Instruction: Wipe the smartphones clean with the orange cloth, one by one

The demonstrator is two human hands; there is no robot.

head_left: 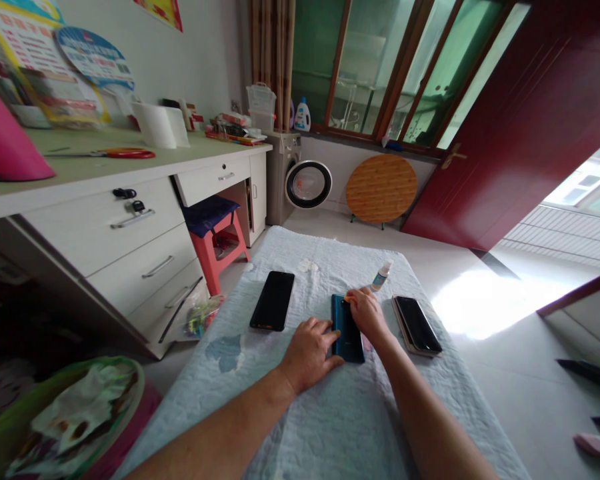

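A dark blue phone (349, 337) lies back up on the quilted cover, its camera end away from me. My left hand (307, 353) rests along its left side, fingers spread and fingertips touching the edge. At the phone's upper end, my right hand (366, 312) is closed and pinches a small orange piece (350, 299) against the back; its material is too small to tell. A small spray bottle (381, 275) with a clear cap stands beyond my right hand. To the left lies a black phone (273, 301), screen up. Another phone (419, 325) lies on the right, on top of a pale flat item.
A light blue quilted cover (300, 257) spreads under the phones. On the left are a desk (140, 260), a red stool (213, 257) and a lined waste bin (140, 393). Farther back are a washing machine with its door (309, 184) open and a round wooden tabletop (381, 189).
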